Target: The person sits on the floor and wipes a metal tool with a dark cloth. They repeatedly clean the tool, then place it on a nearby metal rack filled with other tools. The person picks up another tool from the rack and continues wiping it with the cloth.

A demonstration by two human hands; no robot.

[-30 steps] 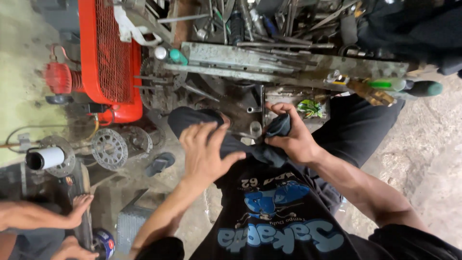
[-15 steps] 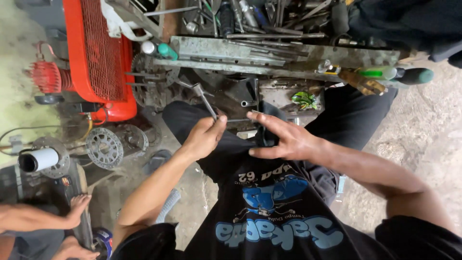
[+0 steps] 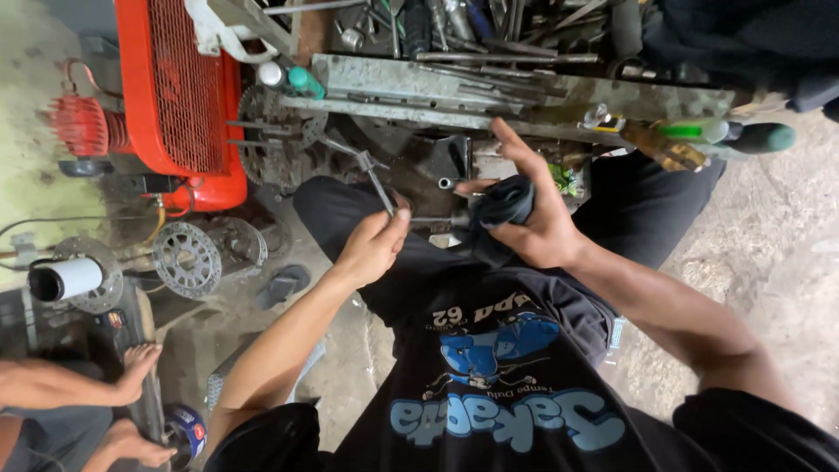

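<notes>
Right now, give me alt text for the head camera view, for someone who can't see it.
A seated person's left hand grips a thin metal tool while the right hand bunches the hem of a black printed t-shirt around its end. Beyond are a cluttered metal tool rack, a red compressor and sprockets on the floor.

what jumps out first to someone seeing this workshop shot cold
The red compressor at upper left draws the eye first. At centre, the left hand pinches a thin metal tool, and the right hand bunches dark cloth over the lap. Behind them runs a cluttered metal tool rack.
</notes>
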